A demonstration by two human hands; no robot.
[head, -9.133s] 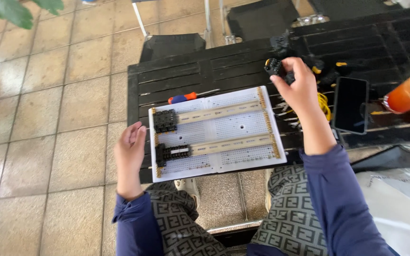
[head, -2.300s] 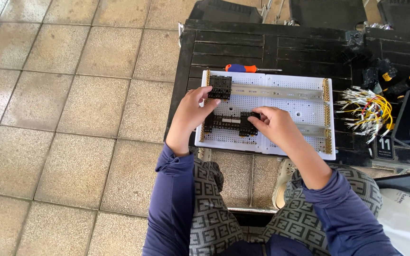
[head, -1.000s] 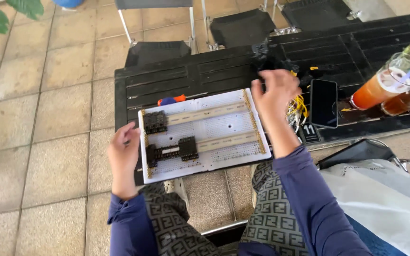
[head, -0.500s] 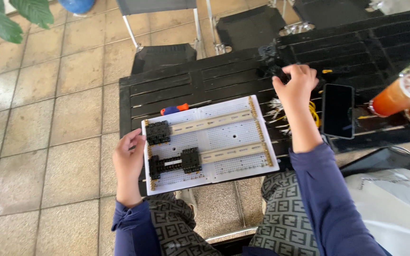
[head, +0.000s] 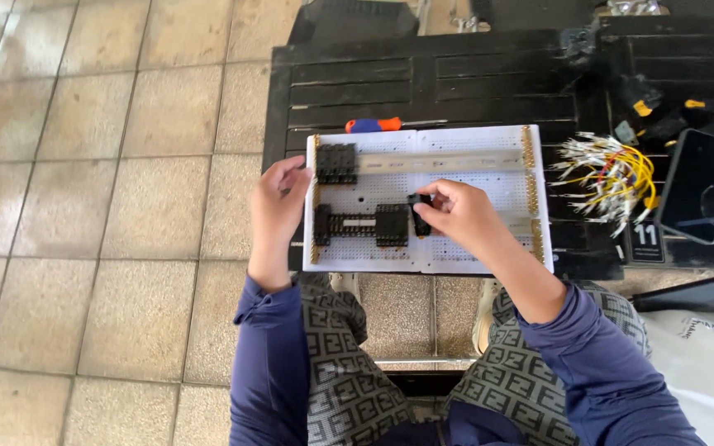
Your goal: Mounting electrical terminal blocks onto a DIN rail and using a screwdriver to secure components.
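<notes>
A white perforated panel [head: 489, 256] with two metal rails lies on the edge of a black slatted table [head: 423, 83]. My left hand [head: 277, 198] grips the panel's left edge. My right hand [head: 456, 216] holds a small black block [head: 420, 211] at the lower rail, just right of a row of black blocks [head: 360, 225] mounted there. Another black block [head: 336, 163] sits at the left end of the upper rail.
An orange and blue screwdriver [head: 375, 125] lies behind the panel. To the right are a bundle of white and yellow wires [head: 609, 175], a dark phone [head: 697, 184] and several small black parts [head: 650, 111]. Tiled floor lies to the left.
My right hand came back from the pile of parts at the right with a black block and now holds it at the lower rail. My left hand stayed on the panel's left edge.
</notes>
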